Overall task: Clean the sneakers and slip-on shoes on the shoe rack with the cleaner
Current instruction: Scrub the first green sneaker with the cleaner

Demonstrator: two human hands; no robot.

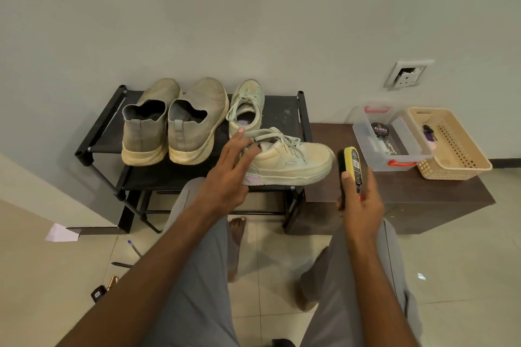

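Note:
A black shoe rack (93, 132) stands against the wall. On its top shelf sit two grey-beige slip-on shoes (145, 132) (194, 127), heels toward me. Beside them a white sneaker (248, 104) points at the wall. A second white sneaker (293, 160) lies crosswise at the rack's front right, toe pointing right. My left hand (228, 172) reaches over its heel with fingers spread, fingertips at the laces and collar. My right hand (362, 200) grips a yellow-and-black shoe cleaner applicator (353, 169), held upright just right of that sneaker's toe.
A low dark brown bench (408, 194) adjoins the rack on the right, carrying a clear plastic box (366, 146) with a polish tin (379, 130) and a beige basket (465, 160). A wall socket (407, 74) is above. Pens (134, 248) and paper (62, 234) lie on the tiled floor. My knees and bare feet are below.

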